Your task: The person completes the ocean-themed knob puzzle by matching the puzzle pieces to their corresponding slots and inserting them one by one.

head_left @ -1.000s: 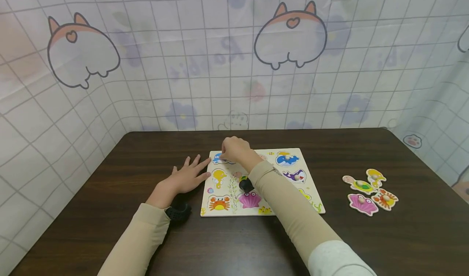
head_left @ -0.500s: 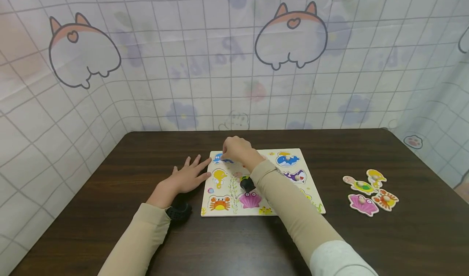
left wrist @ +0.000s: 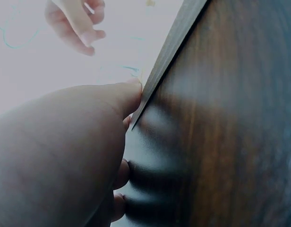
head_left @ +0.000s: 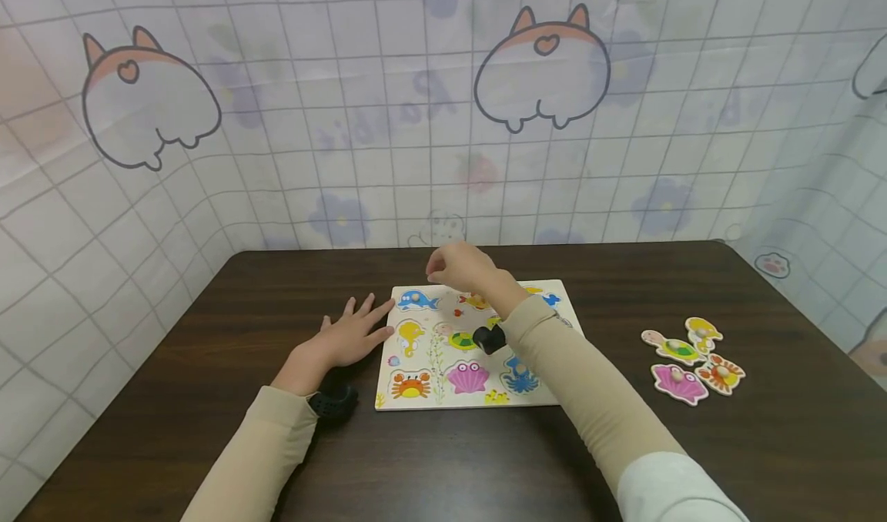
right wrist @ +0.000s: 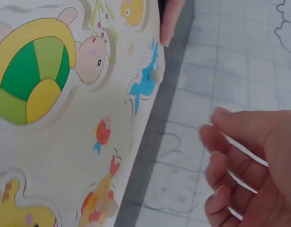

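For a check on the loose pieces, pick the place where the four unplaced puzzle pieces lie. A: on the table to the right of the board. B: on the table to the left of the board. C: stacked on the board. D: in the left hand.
A: the four loose pieces lie in a cluster on the dark table, well right of the puzzle board.
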A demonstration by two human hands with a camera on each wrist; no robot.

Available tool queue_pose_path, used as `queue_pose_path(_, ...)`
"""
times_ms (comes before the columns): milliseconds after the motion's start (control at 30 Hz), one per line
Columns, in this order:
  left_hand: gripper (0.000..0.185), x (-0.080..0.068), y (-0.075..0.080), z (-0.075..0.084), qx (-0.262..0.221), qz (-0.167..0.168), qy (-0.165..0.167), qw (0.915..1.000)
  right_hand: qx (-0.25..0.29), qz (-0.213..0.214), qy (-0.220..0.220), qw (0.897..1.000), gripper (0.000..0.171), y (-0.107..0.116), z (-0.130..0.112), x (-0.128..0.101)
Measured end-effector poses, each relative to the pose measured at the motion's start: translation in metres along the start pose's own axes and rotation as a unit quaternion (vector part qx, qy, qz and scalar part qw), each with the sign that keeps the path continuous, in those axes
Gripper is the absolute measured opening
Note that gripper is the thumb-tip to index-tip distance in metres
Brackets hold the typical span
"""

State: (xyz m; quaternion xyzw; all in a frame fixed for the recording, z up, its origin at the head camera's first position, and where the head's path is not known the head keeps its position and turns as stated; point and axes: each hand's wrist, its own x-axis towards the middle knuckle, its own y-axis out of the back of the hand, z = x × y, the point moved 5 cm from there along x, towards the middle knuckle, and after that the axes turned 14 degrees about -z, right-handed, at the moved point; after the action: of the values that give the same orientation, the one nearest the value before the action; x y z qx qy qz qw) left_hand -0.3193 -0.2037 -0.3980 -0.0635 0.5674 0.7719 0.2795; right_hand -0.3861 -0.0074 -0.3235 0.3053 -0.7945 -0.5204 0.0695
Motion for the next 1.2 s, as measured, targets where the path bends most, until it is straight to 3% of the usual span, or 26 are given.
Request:
queue_pose_path(167, 0.067, 0.000, 0.000, 0.001, -0.002, -0.002, 0.000, 1.0000, 0.021, 0.018, 0.032, 0.999, 0.018, 0.011, 0.002, -0.016)
queue_pose_path(333, 0.068, -0.001, -0.001, 0.000, -0.005, -0.002, -0.002, 1.0000, 0.002, 0.001, 0.055, 0.998, 0.017, 0.017, 0.005, -0.034)
queue_pose_path(667, 0.067, -0.001, -0.001, 0.000, -0.007, -0.001, -0.011, 0.9999, -0.004, 0.004, 0.063, 0.998, 0.013, 0.021, 0.022, -0.079)
queue_pose_path(933, 0.067, 0.001, -0.002, -0.001, -0.005, -0.002, -0.010, 0.9999, -0.042, 0.049, 0.062, 0.996, 0.018, 0.031, 0.037, -0.121)
queue_pose_path(1200, 0.067, 0.000, -0.001, 0.001, -0.009, -0.001, -0.010, 0.9999, -0.018, 0.039, 0.061, 0.997, 0.017, 0.036, 0.065, -0.154)
